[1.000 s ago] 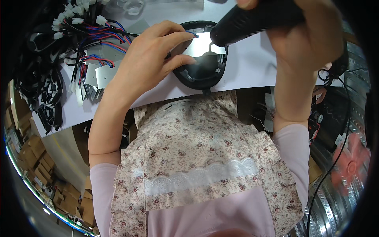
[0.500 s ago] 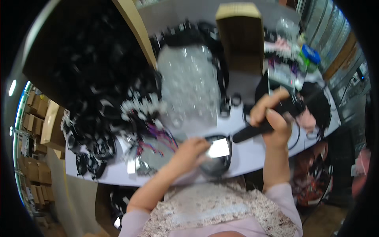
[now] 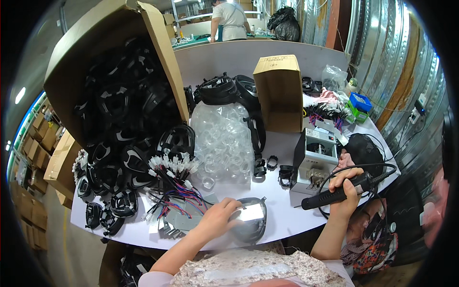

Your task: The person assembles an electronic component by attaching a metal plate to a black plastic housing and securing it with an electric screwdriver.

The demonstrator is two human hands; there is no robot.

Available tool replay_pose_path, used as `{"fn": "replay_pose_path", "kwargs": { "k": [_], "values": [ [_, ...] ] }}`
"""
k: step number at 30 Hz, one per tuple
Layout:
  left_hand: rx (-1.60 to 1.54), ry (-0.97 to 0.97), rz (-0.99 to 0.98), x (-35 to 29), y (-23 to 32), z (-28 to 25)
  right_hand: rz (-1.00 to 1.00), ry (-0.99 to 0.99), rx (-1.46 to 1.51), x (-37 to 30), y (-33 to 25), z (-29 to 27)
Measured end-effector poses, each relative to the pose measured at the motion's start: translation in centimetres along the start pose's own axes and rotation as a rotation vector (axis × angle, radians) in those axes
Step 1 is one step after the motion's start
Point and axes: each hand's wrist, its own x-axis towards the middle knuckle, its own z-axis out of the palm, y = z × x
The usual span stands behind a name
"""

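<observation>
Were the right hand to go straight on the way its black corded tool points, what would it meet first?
The black corded tool in the right hand points leftward at the dark oval housing, which would likely be met first; depth is unclear, so the tool might pass above it.

The right hand (image 3: 346, 203) holds a tool (image 3: 319, 199) (black, corded).

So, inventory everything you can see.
Table: one, white, centre
Large carton: one, brown, left
Plastic parts: many, black, in and beside carton
Bag: one, clear, centre
Small carton: one, brown, right of bag
Wires: many, multicoloured, left
Metal device: one, silver, right
Bins: two, blue and green, far right
Co-worker: one, pale top, background
Shell: one, dark, near edge
Plate: one, silver, over shell
Handheld tool: one, black, right
Left hand: one, bare, at plate
Right hand: one, bare, holding tool
</observation>
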Motion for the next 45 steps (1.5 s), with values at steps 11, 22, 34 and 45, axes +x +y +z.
{"fn": "replay_pose_path", "kwargs": {
  "k": [11, 22, 34, 45],
  "values": [
    [0.03, 0.056, 0.176, -0.9, -0.9, 0.7, 0.032, -0.018, -0.127, -0.5, -1.0, 0.3],
    [0.114, 0.122, 0.101, -1.9, -0.6, 0.3, 0.041, 0.017, -0.159, -1.0, -1.1, -0.3],
    [0.162, 0.108, -0.008, -1.1, 0.2, -0.2, -0.156, 0.172, -0.136, 3.0, -2.1, -2.3],
    [0.142, 0.07, -0.006, 0.0, -0.8, 0.9, -0.174, 0.175, -0.2, 4.7, 1.5, -4.8]
  ]
}}
